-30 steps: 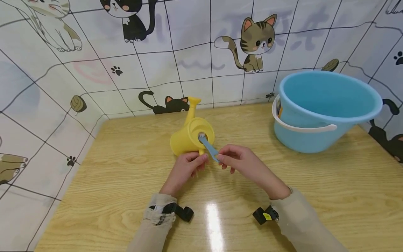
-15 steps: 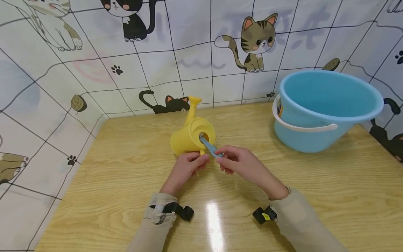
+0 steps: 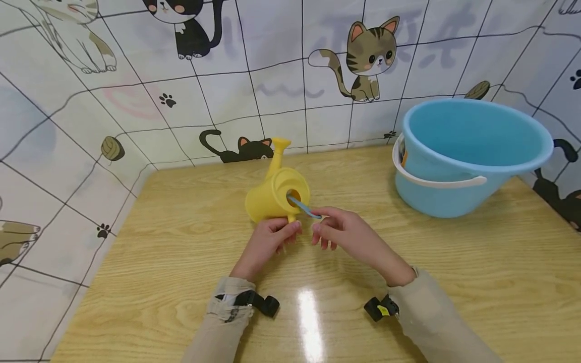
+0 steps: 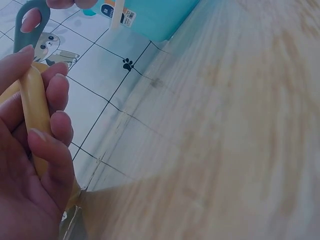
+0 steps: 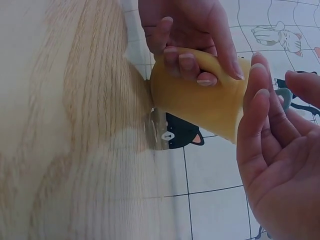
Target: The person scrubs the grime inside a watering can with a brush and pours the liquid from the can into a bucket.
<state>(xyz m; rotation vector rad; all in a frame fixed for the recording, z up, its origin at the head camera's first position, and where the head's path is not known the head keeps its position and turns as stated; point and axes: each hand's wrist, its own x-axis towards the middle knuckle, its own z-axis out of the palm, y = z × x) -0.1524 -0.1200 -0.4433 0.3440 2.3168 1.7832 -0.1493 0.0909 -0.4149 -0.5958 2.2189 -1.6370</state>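
A yellow watering can [image 3: 263, 201] is tilted over, its round opening facing right and its spout pointing to the back wall. My left hand [image 3: 270, 242] grips its handle [image 4: 36, 102], fingers curled round it in the left wrist view. A small blue brush [image 3: 301, 205] sticks out of the opening; its head is hidden inside the can. At the brush's looped end [image 4: 21, 37], a fingertip shows through the hole in the left wrist view. My right hand [image 3: 347, 232] holds that end, index finger on top and thumb below.
A large light-blue bucket [image 3: 436, 201] with a white handle [image 3: 436, 184] stands at the right rear of the wooden table [image 3: 181, 242]. Behind and at both sides rises a white covering [image 3: 272, 116] printed with cats and grid lines.
The brush has gone deeper into the watering can and turned, so its handle shows thinner and its whitish head is out of sight. My right fingers have spread slightly; the left hand stays put.
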